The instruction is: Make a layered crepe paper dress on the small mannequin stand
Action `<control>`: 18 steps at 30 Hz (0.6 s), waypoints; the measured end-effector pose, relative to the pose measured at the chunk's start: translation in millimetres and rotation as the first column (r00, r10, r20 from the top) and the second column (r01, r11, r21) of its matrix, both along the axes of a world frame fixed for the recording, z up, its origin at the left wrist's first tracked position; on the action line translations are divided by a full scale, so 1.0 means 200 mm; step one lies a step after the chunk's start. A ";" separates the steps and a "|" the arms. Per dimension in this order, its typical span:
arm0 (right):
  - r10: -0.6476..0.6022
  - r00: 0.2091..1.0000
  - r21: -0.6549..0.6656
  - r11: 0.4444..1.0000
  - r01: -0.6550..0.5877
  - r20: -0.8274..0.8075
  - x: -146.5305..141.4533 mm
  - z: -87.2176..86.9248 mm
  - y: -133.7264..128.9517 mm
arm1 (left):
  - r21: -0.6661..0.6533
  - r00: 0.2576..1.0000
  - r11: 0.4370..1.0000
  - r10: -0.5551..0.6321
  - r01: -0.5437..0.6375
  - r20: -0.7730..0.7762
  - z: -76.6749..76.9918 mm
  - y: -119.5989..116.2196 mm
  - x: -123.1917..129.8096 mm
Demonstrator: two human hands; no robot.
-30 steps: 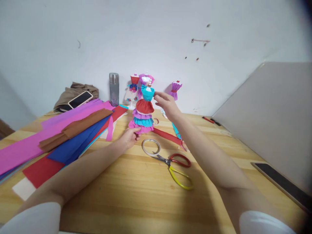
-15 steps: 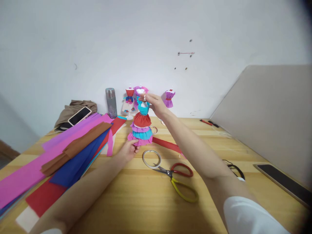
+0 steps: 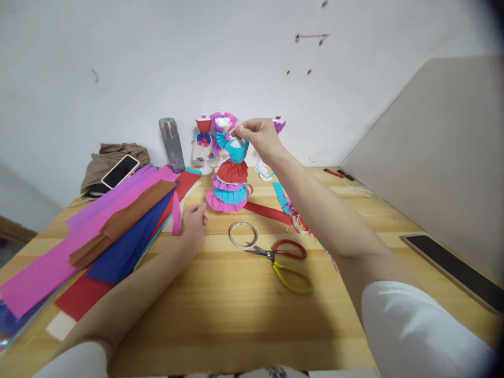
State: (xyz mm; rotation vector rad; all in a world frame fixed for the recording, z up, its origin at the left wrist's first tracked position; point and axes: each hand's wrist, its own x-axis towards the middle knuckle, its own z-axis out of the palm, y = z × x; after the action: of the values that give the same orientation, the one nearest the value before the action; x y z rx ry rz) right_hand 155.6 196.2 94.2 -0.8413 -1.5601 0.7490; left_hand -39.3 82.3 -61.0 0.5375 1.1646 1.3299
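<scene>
A miniature dress form (image 3: pixel 232 173) stands upright mid-table, clothed in a crepe-paper dress with a turquoise top, red overskirt and tiered purple, turquoise and pink ruffles. My right hand (image 3: pixel 260 137) reaches over from the right, thumb and fingers pinched around the knob at its neck, which they hide. Just left of the pink hem, my left hand (image 3: pixel 193 226) rests low over the table with its fingers curled in, apart from the skirt. In front lie a roll of white tape (image 3: pixel 244 234) and scissors (image 3: pixel 275 257) with one red and one yellow handle.
Several other dressed forms, one in red and blue (image 3: pixel 203 134), stand by the wall. Left are crepe-paper sheets (image 3: pixel 129 236), a phone (image 3: pixel 120 171), cloth (image 3: pixel 114 157) and a grey flask (image 3: pixel 172 144). A red strip (image 3: pixel 268 211) and scraps lie right; a dark device (image 3: pixel 452 270) lies far right.
My left hand has let go of the skirt hem and drawn slightly left. My right hand has closed at the form's neck. The camera view has tilted down.
</scene>
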 end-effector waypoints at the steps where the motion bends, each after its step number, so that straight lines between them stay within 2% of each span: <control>1: -0.021 1.000 -0.005 1.000 0.021 -0.008 0.00 0.00 0.00 | 0.008 1.000 1.000 -0.008 0.008 -0.012 0.01 -0.01 0.00; 6: -0.065 0.998 0.021 0.998 0.065 -0.019 -0.02 -0.03 -0.02 | 0.000 0.987 0.987 -0.159 0.159 -0.016 0.12 -0.02 0.06; 11: -0.048 0.999 0.091 0.995 0.047 -0.001 -0.03 -0.05 -0.02 | -0.064 0.979 0.977 -0.204 0.202 -0.024 0.21 0.02 0.10; 15: -0.039 0.999 0.095 0.995 0.039 -0.002 -0.04 -0.05 -0.01 | -0.116 0.974 0.968 -0.226 0.222 -0.023 0.25 0.04 0.12; 18: -0.061 0.998 0.106 0.992 0.062 -0.010 -0.04 -0.06 -0.01 | -0.107 0.976 0.971 -0.218 0.215 -0.015 0.25 0.03 0.13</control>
State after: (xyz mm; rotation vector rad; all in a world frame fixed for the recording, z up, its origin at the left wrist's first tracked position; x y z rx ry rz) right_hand 148.2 194.8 82.8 -0.8038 -1.5477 0.6184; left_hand -13.9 88.5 -11.7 0.5894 1.1557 1.0712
